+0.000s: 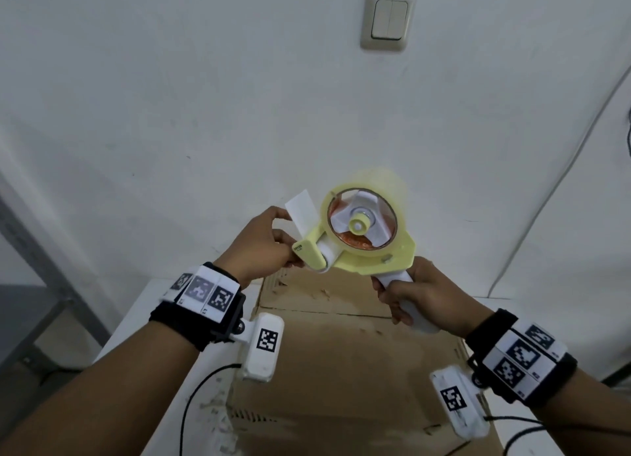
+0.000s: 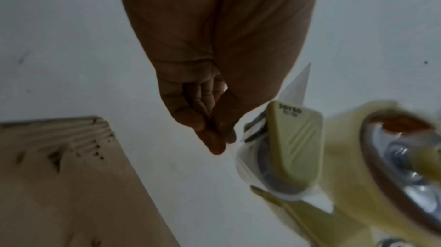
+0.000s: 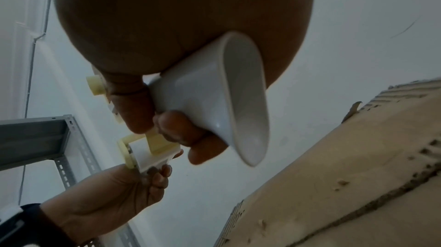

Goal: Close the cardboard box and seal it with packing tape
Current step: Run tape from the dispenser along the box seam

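Note:
A pale yellow tape dispenser point(image 1: 362, 240) with a clear tape roll point(image 1: 363, 216) is held up above the cardboard box point(image 1: 341, 353), whose top flaps lie folded shut. My right hand point(image 1: 420, 295) grips its white handle point(image 3: 214, 100). My left hand point(image 1: 263, 247) pinches the loose tape end at the dispenser's front roller point(image 2: 274, 156); the tape end itself is hard to make out. A white flap point(image 1: 302, 213) sticks up beside the left fingers point(image 2: 214, 134).
The box sits on a white table point(image 1: 136, 315) against a white wall with a light switch point(image 1: 389, 20). A grey metal shelf frame point(image 3: 59, 138) stands at the left. Cables point(image 1: 205, 384) run from the wrist cameras across the table.

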